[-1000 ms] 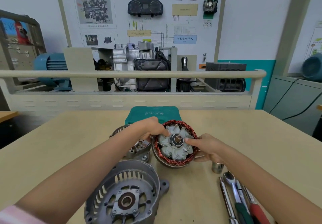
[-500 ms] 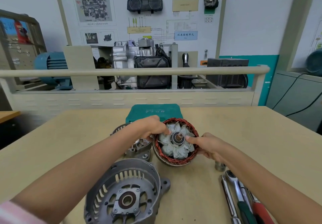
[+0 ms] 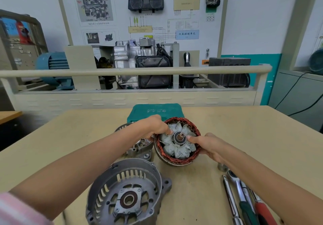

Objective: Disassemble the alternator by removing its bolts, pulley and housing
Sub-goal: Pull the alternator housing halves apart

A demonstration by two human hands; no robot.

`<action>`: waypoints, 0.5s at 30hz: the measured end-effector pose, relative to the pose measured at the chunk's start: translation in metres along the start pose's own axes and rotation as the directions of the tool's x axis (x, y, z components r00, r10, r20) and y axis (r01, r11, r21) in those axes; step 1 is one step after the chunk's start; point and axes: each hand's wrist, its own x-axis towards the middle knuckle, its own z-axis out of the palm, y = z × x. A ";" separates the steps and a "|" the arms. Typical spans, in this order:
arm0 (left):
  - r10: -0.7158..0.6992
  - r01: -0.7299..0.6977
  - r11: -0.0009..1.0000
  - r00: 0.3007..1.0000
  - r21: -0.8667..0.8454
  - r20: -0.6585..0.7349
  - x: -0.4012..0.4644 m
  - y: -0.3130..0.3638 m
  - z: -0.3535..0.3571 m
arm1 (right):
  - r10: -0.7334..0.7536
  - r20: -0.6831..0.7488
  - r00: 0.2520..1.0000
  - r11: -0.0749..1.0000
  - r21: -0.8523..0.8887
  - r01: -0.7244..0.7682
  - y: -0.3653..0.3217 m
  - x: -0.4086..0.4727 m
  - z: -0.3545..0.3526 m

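Auto training workshop: DSG trainer board (image 3: 139, 14), cutaway gearbox (image 3: 139, 63).

Copper-red windings (image 3: 176, 161) are ringing a pale grey fan (image 3: 176, 152) with a dark brown shaft end (image 3: 180, 136) at the middle of the beige table (image 3: 253, 137). Toward the near edge, a dull silver housing (image 3: 127, 189), slotted in a radial pattern, is showing a rust-brown ring at its centre. A teal case (image 3: 155, 110) with faint lettering is lying at the far edge. By the near right corner, chrome tools (image 3: 234, 189) are ending in green (image 3: 248, 212) and red (image 3: 264, 212) handles. A pink-and-white striped sleeve (image 3: 19, 210) is filling the near left corner.
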 end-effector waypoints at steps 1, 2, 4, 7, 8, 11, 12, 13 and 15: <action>-0.002 0.002 1.000 1.000 0.000 0.000 0.000 0.000 0.000 | 0.002 -0.001 1.000 1.000 0.008 -0.001 0.000 0.000 0.000; -0.004 0.004 1.000 1.000 0.000 0.002 0.000 0.000 0.000 | 0.004 0.001 1.000 1.000 0.021 -0.004 -0.001 -0.001 0.001; -0.010 0.010 1.000 1.000 0.001 0.000 -0.001 0.000 0.000 | 0.009 -0.002 1.000 0.999 0.034 -0.009 -0.001 -0.001 0.002; -0.019 0.019 1.000 1.000 0.008 -0.001 -0.002 0.000 0.001 | 0.013 -0.016 1.000 0.998 0.057 -0.012 0.000 -0.001 0.003; -0.022 0.022 1.000 1.000 0.006 0.001 -0.002 0.001 0.001 | 0.013 -0.016 1.000 0.998 0.057 -0.012 0.001 0.000 0.003; -0.034 0.034 0.999 0.999 0.008 0.004 -0.002 0.002 0.000 | 0.011 -0.011 1.000 0.997 0.072 -0.011 0.002 0.002 0.002; -0.036 0.036 0.999 0.999 0.013 -0.001 -0.002 0.002 0.000 | 0.011 -0.006 1.000 0.998 0.066 -0.010 0.002 0.003 0.003; -0.035 0.035 0.999 0.999 0.021 -0.004 -0.002 0.002 0.000 | 0.012 -0.005 1.000 0.998 0.063 -0.011 0.002 0.005 0.003; -0.031 0.032 0.999 0.999 0.032 -0.022 -0.002 0.001 0.002 | 0.016 -0.013 1.000 0.998 0.063 -0.015 0.003 0.004 0.002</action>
